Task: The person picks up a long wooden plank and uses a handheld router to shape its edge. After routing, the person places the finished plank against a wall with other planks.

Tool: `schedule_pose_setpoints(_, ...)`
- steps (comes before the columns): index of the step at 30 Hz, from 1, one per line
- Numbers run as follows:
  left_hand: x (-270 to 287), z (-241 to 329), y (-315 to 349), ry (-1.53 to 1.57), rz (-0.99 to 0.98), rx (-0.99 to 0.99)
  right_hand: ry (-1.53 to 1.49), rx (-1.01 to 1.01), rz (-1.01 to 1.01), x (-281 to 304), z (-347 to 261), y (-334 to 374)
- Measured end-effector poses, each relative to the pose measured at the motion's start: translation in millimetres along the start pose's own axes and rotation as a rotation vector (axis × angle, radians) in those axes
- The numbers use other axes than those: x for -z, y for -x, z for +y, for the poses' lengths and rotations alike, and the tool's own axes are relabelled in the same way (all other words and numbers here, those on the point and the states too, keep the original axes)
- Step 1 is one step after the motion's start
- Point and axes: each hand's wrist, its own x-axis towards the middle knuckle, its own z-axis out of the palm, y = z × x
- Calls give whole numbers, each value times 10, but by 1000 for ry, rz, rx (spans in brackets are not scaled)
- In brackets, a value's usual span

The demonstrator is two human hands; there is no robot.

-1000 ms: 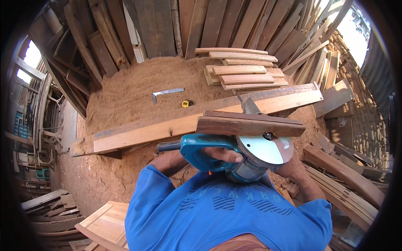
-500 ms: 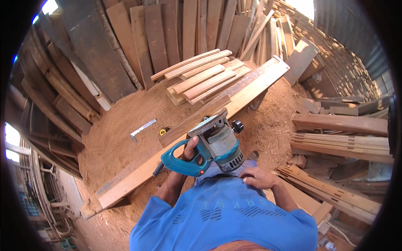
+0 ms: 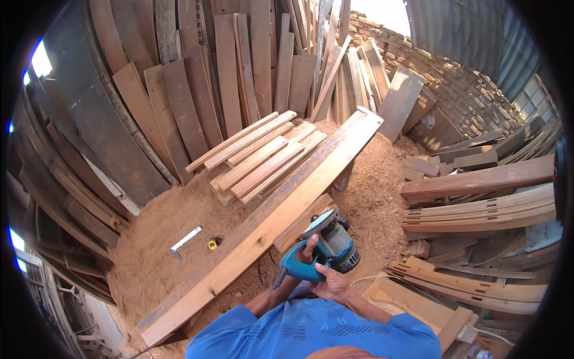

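A power router [image 3: 326, 245] with a teal handle and a grey motor body is tilted on its side in front of my waist. My left hand [image 3: 307, 250] is closed round its handle. Against the handle's lower side my right hand [image 3: 332, 285] presses with its thumb, fingers curled underneath and partly hidden. Just beyond the router's base a short board [image 3: 304, 222] slants along the near side of the long bench plank [image 3: 263, 230]; whether it touches the router I cannot tell.
Cut wooden strips [image 3: 263, 155] are stacked behind the bench. A metal square [image 3: 186, 240] and a yellow tape measure [image 3: 213, 243] lie on sawdust. Tall boards [image 3: 185, 107] lean at the back; slotted timbers [image 3: 478, 209] are piled at right. A pale cord [image 3: 368, 277] runs beside me.
My right hand has come from my waist to the router's handle. The router now sits lower and further right in view. The short board no longer lies across the bench plank. The view has shifted.
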Motion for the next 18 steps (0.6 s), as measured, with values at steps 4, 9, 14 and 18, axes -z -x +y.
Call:
schedule_pose_setpoints(4,-8,-211,-473,-199,155,65,-194,14,126,181,-407,-85)
schedule_pose_setpoints(9,263,-830,-402,-115,-6,60,-260,117,203,629,-911,-232)
schedule_pose_setpoints(14,-24,-888,-554,559,20,409,-243,161,364,875,-1221,-426)
schedule_pose_setpoints(18,44,-1262,-879,361,19,354,-470,203,531,1115,-1326,-646)
